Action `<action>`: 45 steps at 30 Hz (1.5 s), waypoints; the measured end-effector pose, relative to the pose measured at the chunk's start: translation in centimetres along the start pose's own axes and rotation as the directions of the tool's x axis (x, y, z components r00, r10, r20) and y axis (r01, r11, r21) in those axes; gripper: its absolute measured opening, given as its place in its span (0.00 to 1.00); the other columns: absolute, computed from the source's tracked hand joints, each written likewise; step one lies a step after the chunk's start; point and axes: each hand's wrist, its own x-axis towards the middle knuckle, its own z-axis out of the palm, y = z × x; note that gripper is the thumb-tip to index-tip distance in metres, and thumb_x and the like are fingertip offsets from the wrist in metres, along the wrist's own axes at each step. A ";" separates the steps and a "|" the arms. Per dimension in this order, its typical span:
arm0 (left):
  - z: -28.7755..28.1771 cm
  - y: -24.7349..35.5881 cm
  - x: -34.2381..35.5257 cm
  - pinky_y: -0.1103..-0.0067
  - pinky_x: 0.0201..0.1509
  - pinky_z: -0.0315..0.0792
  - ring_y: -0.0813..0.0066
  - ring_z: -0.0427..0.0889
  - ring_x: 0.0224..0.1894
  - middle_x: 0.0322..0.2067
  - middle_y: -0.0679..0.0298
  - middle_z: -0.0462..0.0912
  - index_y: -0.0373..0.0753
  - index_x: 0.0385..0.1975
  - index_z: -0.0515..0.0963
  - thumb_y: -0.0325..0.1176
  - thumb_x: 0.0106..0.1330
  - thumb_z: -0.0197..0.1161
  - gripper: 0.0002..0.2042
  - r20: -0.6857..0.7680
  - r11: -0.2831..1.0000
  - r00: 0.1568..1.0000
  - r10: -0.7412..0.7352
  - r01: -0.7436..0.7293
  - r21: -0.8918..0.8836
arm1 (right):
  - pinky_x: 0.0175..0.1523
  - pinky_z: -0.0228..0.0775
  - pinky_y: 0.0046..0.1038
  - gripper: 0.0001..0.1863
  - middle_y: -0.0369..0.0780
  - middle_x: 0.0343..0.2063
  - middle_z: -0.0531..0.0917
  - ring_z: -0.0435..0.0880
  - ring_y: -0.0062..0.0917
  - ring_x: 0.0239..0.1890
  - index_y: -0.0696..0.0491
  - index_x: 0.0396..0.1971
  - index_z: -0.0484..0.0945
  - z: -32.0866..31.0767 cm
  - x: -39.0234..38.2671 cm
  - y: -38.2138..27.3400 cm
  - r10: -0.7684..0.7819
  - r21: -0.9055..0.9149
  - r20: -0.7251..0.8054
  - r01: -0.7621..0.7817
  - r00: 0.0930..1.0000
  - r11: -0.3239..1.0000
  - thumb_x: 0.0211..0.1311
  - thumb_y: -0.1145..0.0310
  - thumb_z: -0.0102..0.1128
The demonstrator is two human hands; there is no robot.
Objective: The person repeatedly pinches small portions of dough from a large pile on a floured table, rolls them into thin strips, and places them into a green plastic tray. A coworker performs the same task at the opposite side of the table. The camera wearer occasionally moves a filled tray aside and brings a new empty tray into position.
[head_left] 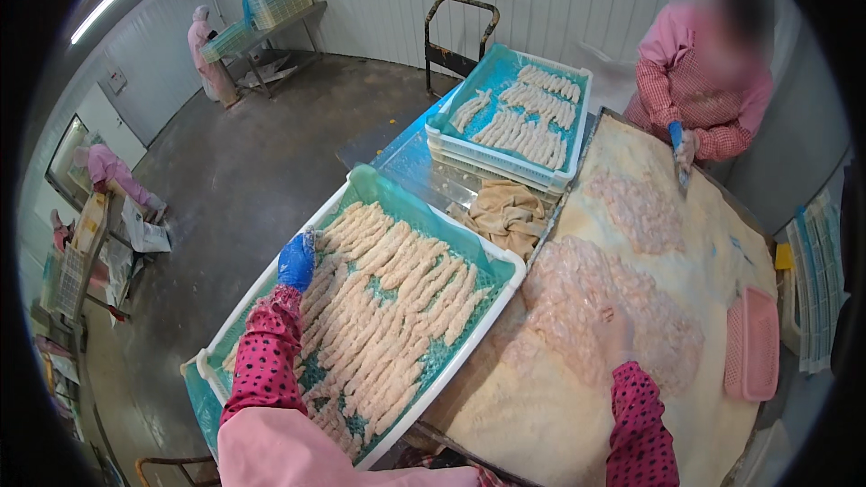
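Observation:
My left hand [296,263], in a blue glove dusted white at the fingertips, is closed at the far left side of a white tray [456,363] lined with green mesh. Whatever it grips, if anything, is hidden. Coated meat strips [379,307] lie in rows in that tray, just right of the glove. My bare right hand [617,335] reaches into a pile of pale raw meat pieces [564,293] on the flour-covered table [523,397]. Its fingers blend with the meat, so their grip is unclear.
Beyond my tray are a crumpled tan cloth [505,214] and stacked trays [505,165] of coated strips. A co-worker [699,81] stands across the table, hands over the flour. A pink basket [751,343] sits at the right edge. A cart handle [451,59] rises behind the stack.

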 end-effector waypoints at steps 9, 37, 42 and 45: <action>-5.4 -6.5 -5.4 0.74 0.57 0.64 0.68 0.73 0.53 0.50 0.57 0.75 0.34 0.52 0.71 0.42 0.71 0.38 0.21 -0.123 0.897 0.992 -0.010 -0.045 -0.441 | 0.30 0.67 0.22 0.09 0.35 0.22 0.76 0.74 0.19 0.23 0.55 0.28 0.75 -8.0 -6.0 -6.5 0.108 0.407 0.251 -0.206 0.962 0.890 0.41 0.75 0.61; 8.7 -48.1 -76.5 0.61 0.51 0.64 0.58 0.69 0.53 0.61 0.62 0.61 0.52 0.61 0.58 0.66 0.61 0.35 0.33 0.415 -0.477 -0.237 -0.878 0.376 -0.795 | 0.60 0.59 0.29 0.25 0.52 0.51 0.73 0.71 0.34 0.54 0.57 0.58 0.62 -12.6 -29.7 -9.2 0.135 -0.255 0.291 -0.059 0.947 0.965 0.62 0.66 0.50; 9.4 -52.3 -68.6 0.54 0.64 0.46 0.55 0.53 0.66 0.65 0.63 0.55 0.53 0.61 0.57 0.70 0.58 0.31 0.36 0.480 -0.535 -0.251 -0.841 0.241 -0.810 | 0.60 0.59 0.31 0.28 0.52 0.52 0.72 0.71 0.35 0.55 0.55 0.59 0.62 -10.6 -34.9 -19.1 -0.022 -0.629 0.297 0.213 0.955 0.747 0.61 0.58 0.50; 8.9 -58.7 -68.4 0.58 0.64 0.47 0.59 0.55 0.65 0.63 0.62 0.57 0.51 0.60 0.59 0.64 0.58 0.44 0.33 0.404 -0.469 -0.330 -0.853 0.144 -0.871 | 0.59 0.60 0.31 0.28 0.51 0.51 0.73 0.71 0.37 0.54 0.55 0.57 0.65 -8.2 -36.0 -22.3 0.068 -0.773 0.321 0.220 0.945 0.595 0.59 0.57 0.53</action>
